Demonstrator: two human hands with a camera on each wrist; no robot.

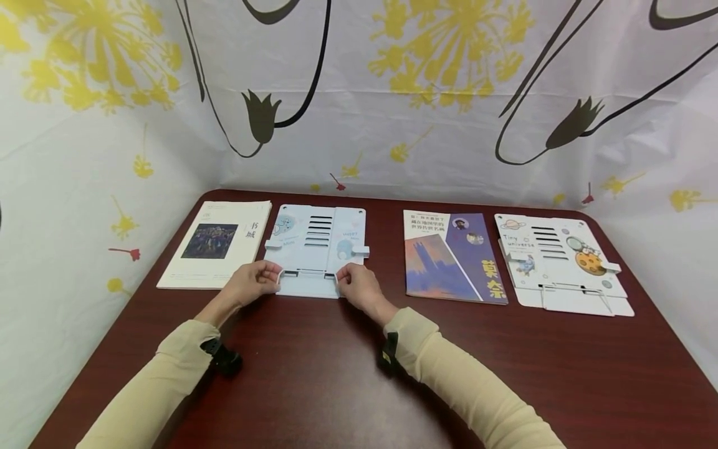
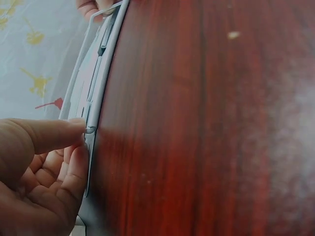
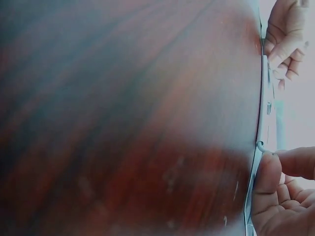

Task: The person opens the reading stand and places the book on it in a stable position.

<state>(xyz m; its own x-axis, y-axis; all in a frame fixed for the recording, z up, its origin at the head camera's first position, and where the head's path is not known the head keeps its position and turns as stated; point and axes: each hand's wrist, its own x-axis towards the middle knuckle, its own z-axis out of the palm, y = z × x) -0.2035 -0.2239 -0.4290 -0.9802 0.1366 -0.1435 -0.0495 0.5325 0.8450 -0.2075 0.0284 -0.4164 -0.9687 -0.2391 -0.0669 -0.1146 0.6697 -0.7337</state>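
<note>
A pale blue book stand [image 1: 320, 240] with printed drawings and slots lies folded nearly flat in the head view. My left hand [image 1: 252, 285] pinches a thin wire piece at its lower left corner between thumb and fingers. At the lower right corner, my right hand [image 1: 361, 288] pinches the matching part. In the left wrist view, the left thumb and fingers [image 2: 76, 162] meet at the stand's edge [image 2: 103, 73], which lies low on the table. The right wrist view shows the right fingertips [image 3: 268, 169] at a small curled wire end [image 3: 260, 145].
Left of the stand lies a cream book [image 1: 241, 255] with a dark picture. A purple and orange book [image 1: 449, 255] lies to the right. Beyond it is a white book stand [image 1: 555, 249] with planet drawings. A patterned curtain [image 1: 359, 137] borders the dark red table [image 1: 314, 386].
</note>
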